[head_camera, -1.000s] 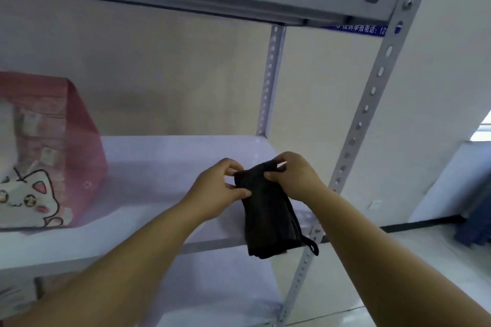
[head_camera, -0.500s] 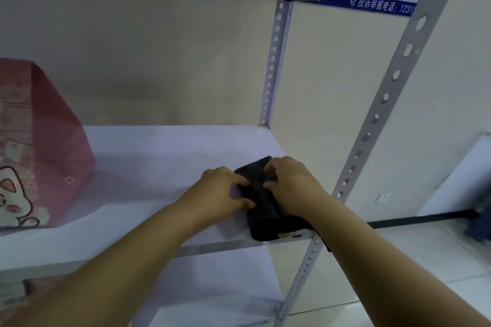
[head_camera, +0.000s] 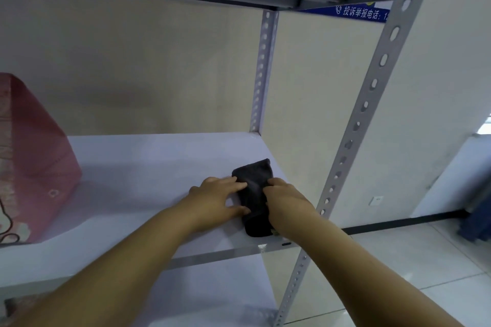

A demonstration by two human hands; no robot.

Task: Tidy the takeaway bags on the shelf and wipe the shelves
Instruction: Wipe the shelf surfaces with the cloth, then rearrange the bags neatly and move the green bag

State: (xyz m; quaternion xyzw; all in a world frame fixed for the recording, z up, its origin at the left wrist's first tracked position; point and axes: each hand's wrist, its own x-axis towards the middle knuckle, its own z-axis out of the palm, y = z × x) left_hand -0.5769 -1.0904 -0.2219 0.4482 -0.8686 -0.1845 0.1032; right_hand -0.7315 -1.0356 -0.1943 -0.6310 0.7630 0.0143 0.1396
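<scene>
I see the left hand [head_camera: 218,200] flat, grip released, touching the black cloth [head_camera: 252,180] on the shelf [head_camera: 159,162]; the right hand [head_camera: 288,198] has its grip curled onto the cloth.

The dark cloth [head_camera: 253,199], held in the air a second ago, now lies flat on the shelf [head_camera: 148,167].

We note bare hands, bare forearms. On left hand [head_camera: 216,200]: back toward us, four fingers plus thumb in view, knuckles smooth. On right hand [head_camera: 289,202]: back and knuckle row in view. Both left forearm [head_camera: 119,268] and right forearm [head_camera: 358,271] uncovered up to frame edge, smooth. Fingernail detail too small for us to read.
</scene>
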